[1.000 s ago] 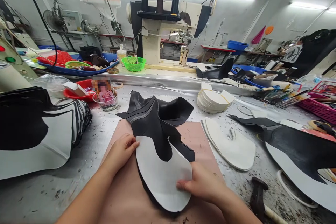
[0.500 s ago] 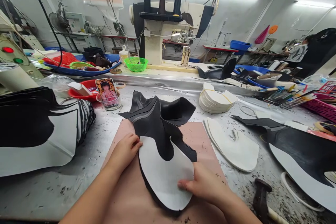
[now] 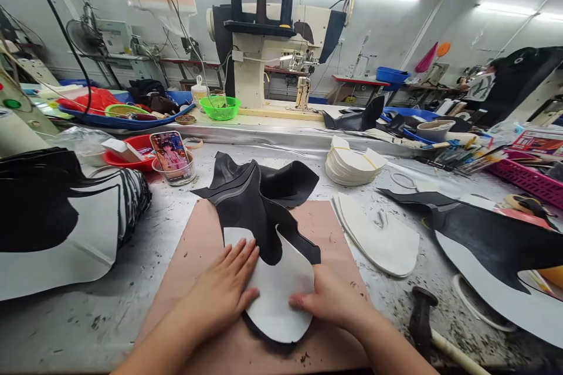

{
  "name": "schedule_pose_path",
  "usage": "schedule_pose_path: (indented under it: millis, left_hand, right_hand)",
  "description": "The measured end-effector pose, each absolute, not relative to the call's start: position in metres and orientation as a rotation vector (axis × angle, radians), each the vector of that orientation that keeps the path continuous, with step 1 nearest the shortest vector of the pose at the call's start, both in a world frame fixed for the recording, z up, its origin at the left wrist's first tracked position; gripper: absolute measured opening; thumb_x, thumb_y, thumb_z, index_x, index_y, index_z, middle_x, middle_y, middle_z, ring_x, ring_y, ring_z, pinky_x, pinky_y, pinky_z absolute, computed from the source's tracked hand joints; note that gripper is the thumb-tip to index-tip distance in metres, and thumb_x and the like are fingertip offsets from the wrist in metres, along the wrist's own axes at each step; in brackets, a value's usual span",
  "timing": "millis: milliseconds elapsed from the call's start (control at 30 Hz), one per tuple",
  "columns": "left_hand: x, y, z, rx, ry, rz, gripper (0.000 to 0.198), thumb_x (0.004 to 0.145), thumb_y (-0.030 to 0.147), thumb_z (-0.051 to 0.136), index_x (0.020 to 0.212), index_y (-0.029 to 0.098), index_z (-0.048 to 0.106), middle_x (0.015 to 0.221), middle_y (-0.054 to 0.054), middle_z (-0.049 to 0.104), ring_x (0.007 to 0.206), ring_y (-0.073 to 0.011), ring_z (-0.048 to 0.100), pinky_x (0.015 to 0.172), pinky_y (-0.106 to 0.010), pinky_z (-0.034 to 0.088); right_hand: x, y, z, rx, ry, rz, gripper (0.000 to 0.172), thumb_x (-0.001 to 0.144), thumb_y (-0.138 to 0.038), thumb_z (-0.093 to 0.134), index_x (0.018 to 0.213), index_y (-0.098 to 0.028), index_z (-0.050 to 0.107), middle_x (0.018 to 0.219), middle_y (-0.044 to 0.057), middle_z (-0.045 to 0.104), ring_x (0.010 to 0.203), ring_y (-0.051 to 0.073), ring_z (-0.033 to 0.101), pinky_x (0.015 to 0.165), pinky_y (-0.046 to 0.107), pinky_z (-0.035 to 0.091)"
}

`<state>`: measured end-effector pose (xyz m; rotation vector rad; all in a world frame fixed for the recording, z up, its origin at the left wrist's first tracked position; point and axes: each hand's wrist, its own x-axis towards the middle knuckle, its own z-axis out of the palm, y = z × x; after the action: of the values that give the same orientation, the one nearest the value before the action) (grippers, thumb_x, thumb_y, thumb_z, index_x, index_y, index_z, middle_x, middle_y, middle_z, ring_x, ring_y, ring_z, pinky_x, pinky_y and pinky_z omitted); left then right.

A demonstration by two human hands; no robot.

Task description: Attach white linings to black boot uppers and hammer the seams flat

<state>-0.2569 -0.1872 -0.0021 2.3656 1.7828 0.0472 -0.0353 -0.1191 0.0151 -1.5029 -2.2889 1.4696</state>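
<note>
A black leather shoe upper with a white lining piece [image 3: 281, 287] on its near end lies in front of me, its far folds [image 3: 288, 181] standing up loosely. My left hand [image 3: 224, 287] rests flat on the left side of the white piece, fingers stretched out and thumb apart. On the right edge, my right hand [image 3: 329, 299] grips the upper, thumb on top and the other fingers out of sight beneath. Under the near part is a pinkish mat [image 3: 176, 281]. White curved pieces [image 3: 380, 240] lie just to the right.
Stacked black-and-white uppers [image 3: 57, 217] stand at left; another upper [image 3: 479, 234] lies right. A hammer [image 3: 422, 316] is near my right forearm. Behind are banded white pieces [image 3: 352, 164], a phone [image 3: 169, 152] in a clear cup, a green basket [image 3: 220, 108] and a sewing machine [image 3: 248, 70].
My left hand has moved right from the upper's left edge and now lies flat on the white piece. The right hand keeps its hold. The view has shifted slightly.
</note>
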Motion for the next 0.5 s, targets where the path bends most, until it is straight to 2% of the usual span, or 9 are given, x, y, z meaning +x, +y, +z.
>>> schedule_pose_path:
  millis: [133,233,300,333,433,500]
  left_hand:
    - [-0.237,-0.224,-0.001,2.455,1.481,-0.068,0.079,0.082,0.061,0.044,0.142,0.025,0.008,0.147,-0.009,0.015,0.135,-0.0328,0.017,0.107,-0.051,0.022]
    - [-0.231,-0.242,-0.001,2.569,1.329,-0.037,0.073,0.088,0.047,0.045,0.14,0.031,-0.003,0.146,-0.004,0.02,0.133,-0.0297,0.026,0.106,-0.046,0.028]
    - [-0.23,-0.247,0.0,2.646,1.336,0.015,0.068,0.091,0.038,0.043,0.141,0.031,-0.003,0.145,-0.002,0.025,0.131,-0.026,0.031,0.105,-0.039,0.03]
    - [-0.23,-0.247,0.0,2.685,1.351,0.055,0.068,0.091,0.039,0.043,0.142,0.028,-0.001,0.144,-0.003,0.027,0.131,-0.0247,0.032,0.105,-0.037,0.03]
    - [-0.229,-0.243,0.001,2.789,1.397,0.17,0.077,0.087,0.058,0.04,0.143,0.02,0.005,0.143,-0.007,0.032,0.129,-0.0238,0.036,0.103,-0.033,0.031]
    - [-0.226,-0.24,-0.001,2.812,1.424,0.166,0.081,0.083,0.066,0.037,0.143,0.021,0.007,0.142,-0.008,0.034,0.125,-0.0253,0.041,0.099,-0.034,0.035]
  right_hand:
    - [-0.033,-0.118,0.015,-1.415,-2.302,1.462,0.023,0.065,-0.025,0.068,0.087,-0.018,0.069,0.083,0.003,0.07,0.073,0.021,0.062,0.058,0.024,0.043]
    - [-0.031,-0.117,0.016,-1.359,-2.332,1.409,0.026,0.066,-0.027,0.068,0.091,-0.019,0.069,0.086,0.003,0.07,0.074,0.02,0.062,0.06,0.024,0.043]
    - [-0.03,-0.117,0.016,-1.338,-2.374,1.367,0.024,0.068,-0.028,0.067,0.09,-0.019,0.069,0.085,0.003,0.07,0.073,0.02,0.061,0.059,0.023,0.042]
    - [-0.03,-0.117,0.017,-1.335,-2.402,1.348,0.022,0.069,-0.029,0.065,0.088,-0.018,0.069,0.084,0.004,0.07,0.072,0.02,0.061,0.058,0.023,0.042]
    - [-0.031,-0.12,0.018,-1.382,-2.478,1.284,0.018,0.072,-0.03,0.063,0.083,-0.016,0.068,0.079,0.005,0.069,0.07,0.019,0.06,0.057,0.023,0.04]
    - [-0.031,-0.122,0.019,-1.411,-2.498,1.256,0.017,0.073,-0.03,0.062,0.08,-0.016,0.068,0.077,0.005,0.068,0.068,0.019,0.059,0.056,0.023,0.039]
